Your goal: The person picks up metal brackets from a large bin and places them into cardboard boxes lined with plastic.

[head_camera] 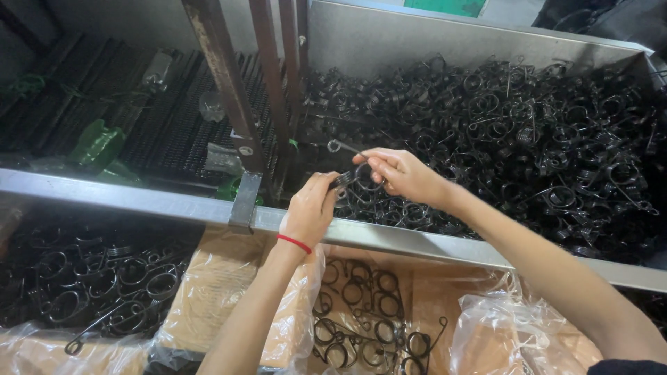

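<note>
Nearest me, below the metal rail [389, 239], a cardboard box lined with clear plastic [229, 278] holds a few black wire springs [361, 312] laid flat. To its left another heap of springs [97, 278] lies on plastic.

My left hand [309, 208], a red band [294, 243] at the wrist, comes up over the rail with the forearm rising from the near edge; its fingers are pinched shut on the coil end of a black spring [358, 177]. My right hand [403, 173] reaches in from the right, forearm slanting down toward the near right corner, thumb and forefinger closed on the same spring's loop. The spring sits between both hands just beyond the rail, its long axis running up and left, its straight leg ending in a small eye [334, 145] pointing toward the far left.

Beyond, the steel bin [417, 35] is piled with tangled springs [528, 139]. Rusty uprights [229, 90] stand at its left edge.
</note>
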